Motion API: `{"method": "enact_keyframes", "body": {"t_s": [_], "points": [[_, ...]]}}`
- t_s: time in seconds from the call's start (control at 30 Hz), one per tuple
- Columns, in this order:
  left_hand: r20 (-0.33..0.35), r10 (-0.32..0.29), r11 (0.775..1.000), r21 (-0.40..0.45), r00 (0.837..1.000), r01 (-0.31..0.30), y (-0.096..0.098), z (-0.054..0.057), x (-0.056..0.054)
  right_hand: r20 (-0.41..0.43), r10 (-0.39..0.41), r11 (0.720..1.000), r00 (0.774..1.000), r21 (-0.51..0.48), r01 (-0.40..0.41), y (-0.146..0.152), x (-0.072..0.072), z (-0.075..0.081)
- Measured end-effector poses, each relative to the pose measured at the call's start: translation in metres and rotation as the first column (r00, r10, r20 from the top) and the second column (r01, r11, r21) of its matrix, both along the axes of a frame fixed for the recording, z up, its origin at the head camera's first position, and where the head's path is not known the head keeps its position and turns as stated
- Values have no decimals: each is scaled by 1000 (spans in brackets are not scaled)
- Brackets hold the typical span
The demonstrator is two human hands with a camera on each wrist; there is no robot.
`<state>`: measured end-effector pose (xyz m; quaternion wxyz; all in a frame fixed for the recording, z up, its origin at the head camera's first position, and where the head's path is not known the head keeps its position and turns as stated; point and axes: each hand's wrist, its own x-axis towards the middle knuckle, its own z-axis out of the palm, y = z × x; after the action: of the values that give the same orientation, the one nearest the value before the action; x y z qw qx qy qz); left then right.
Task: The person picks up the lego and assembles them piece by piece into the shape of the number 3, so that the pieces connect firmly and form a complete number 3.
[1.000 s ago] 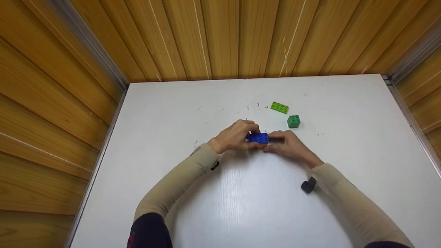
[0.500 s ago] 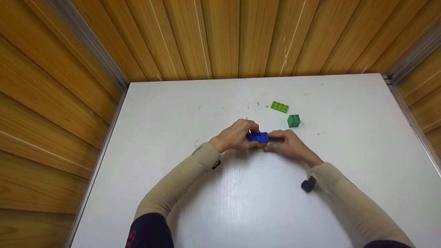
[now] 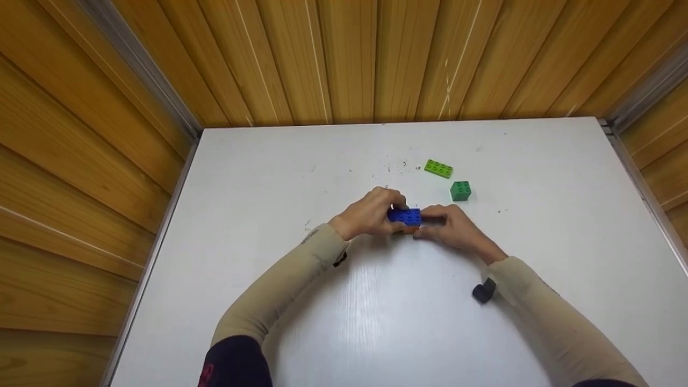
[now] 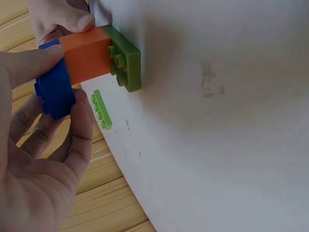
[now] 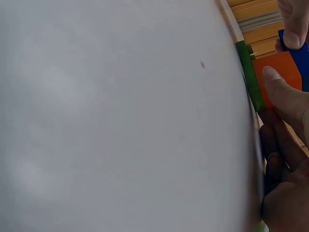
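My left hand [image 3: 371,214] pinches a blue toy brick [image 3: 407,216] between its thumb and fingers. The blue brick tops an orange brick [image 4: 88,55], which stands on a thin green brick [image 4: 129,60] at the tabletop. Studs of the green brick show beside the orange one in the left wrist view. From the other side, my right hand [image 3: 457,228] grips the orange brick, its thumb [image 5: 274,79] pressed on the near face. The right fingers behind the stack are partly hidden.
Behind the hands on the white table [image 3: 269,177] lies a flat lime-green brick [image 3: 438,168]. A darker green block-shaped brick [image 3: 460,191] stands just right of it. Wood-patterned walls [image 3: 349,64] border the back and sides.
Both hands stay on the brick stack with almost the same hold. The whole head view has shifted very slightly; the loose bricks have kept their places.
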<state>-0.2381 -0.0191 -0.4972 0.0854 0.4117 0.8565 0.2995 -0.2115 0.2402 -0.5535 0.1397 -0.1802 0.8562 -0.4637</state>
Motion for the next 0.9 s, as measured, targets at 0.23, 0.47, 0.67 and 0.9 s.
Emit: {"method": "enact_keyframes", "body": {"t_s": [0.23,0.47,0.67,0.9], "points": [[9,34,999,22,999,-35,1,-3,5,-21,-5,1000,1000,-13,5,3,3,1],[71,98,991,85,993,-104,-3,-12,13,-37,-4,1000,999,-23,3,1,5,0],[214,143,965,188,966,-184,-9,-21,22,-33,-12,1000,999,-15,12,0,7,0],[303,201,920,267,931,-286,-15,-29,28,-25,-19,999,1000,-26,19,-4,7,1]]}}
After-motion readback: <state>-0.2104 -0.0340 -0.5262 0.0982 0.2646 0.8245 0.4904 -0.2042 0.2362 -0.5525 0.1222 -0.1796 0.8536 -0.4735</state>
